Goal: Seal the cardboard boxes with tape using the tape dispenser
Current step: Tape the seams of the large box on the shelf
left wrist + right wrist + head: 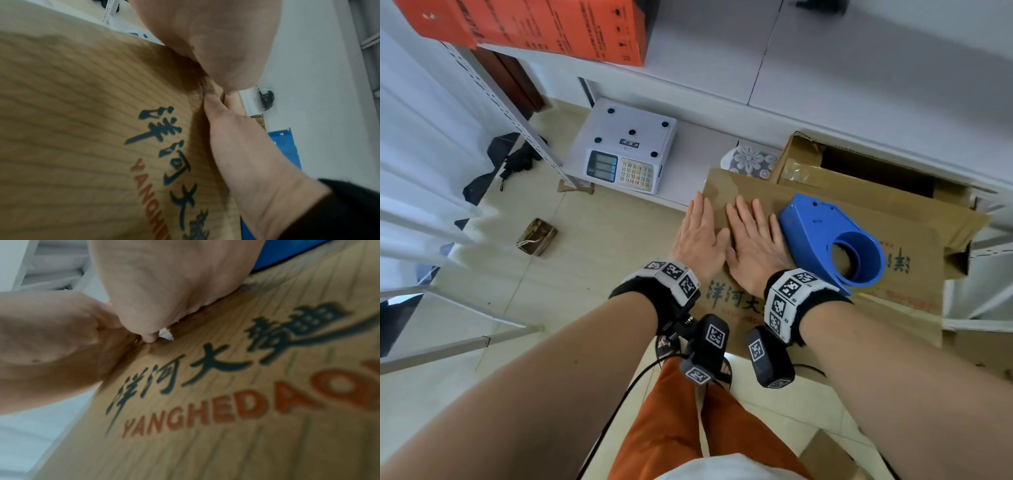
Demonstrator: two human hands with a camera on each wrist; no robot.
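Both hands flat, fingers straight, side by side on top of printed cardboard box (825, 284): left hand (697, 236) at its left edge, right hand (751, 245) just inboard. Blue tape dispenser (822, 236) lies on same top, touching right hand's outer side. Open carton (859, 171) behind; bare floor tiles (592, 240) to the left

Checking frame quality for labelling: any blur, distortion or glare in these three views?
Head: sharp, wide-angle bending at the edges, even light. Left wrist: soft, box print smeared, left hand fills the top. Right wrist: blurriest, right hand and lettering fuzzy. No harsh glare in any.
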